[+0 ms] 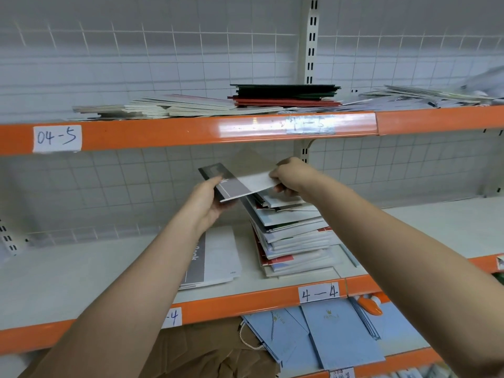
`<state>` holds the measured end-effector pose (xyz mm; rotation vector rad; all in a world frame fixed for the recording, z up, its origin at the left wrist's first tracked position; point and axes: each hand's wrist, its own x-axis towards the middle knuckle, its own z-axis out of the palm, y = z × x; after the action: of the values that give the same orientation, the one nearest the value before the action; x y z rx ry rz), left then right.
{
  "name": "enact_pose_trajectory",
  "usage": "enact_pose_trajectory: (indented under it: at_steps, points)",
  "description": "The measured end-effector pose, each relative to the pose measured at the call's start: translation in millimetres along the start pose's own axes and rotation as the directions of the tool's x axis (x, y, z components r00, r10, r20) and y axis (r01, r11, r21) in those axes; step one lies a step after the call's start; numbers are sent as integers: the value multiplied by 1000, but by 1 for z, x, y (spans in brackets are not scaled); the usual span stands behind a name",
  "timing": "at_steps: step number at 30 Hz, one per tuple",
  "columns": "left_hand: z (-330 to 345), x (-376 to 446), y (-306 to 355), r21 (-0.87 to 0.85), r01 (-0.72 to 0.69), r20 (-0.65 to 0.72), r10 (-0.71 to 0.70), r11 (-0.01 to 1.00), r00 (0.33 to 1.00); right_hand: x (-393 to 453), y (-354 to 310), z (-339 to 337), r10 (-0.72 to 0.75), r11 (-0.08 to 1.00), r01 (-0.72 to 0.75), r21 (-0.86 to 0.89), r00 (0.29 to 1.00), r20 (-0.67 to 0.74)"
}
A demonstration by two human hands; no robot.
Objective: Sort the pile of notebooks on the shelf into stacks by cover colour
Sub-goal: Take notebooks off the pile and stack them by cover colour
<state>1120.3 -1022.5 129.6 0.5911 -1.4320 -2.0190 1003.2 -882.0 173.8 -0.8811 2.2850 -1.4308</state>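
Two bare hands over middle shelf [81,271], label "4—4" [318,292] on orange edge. Grey-and-white stack [215,257] started near front, leaning mixed pile [291,236] beside it. Left hand [208,203] grip closed on dark-and-white notebook [237,184] held above pile; right hand [293,174] pinches its far end. Step: one notebook lifted for sorting. Next likely: lay it on matching stack. Upper shelf tag "04-5" [56,138]; red and green stack [286,95] behind.
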Motion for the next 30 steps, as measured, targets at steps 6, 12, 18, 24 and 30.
enact_pose_trajectory:
  at_steps: [6, 12, 18, 24, 30]
  points:
    - [-34, 10, -4, 163, 32, -178, -3, 986, 984, 15, 23, -30, -51, 871, -54, -489, 979, -199]
    - [-91, 16, -44, 262, 138, -367, -33, 955, 929, 20, 44, -49, 194, 751, -274, -601, 961, -196]
    - [-117, 17, -101, 717, 274, -429, 98, 641, 898, 30, 46, -52, 292, 756, -318, -572, 946, -140]
    - [-110, 12, -108, 891, 385, -440, 246, 242, 864, 34, 57, -59, 166, 750, -311, -584, 943, -290]
    - [-87, 20, -94, 945, 250, -313, 365, 210, 877, 37, 66, -71, 100, 815, -287, -504, 925, -365]
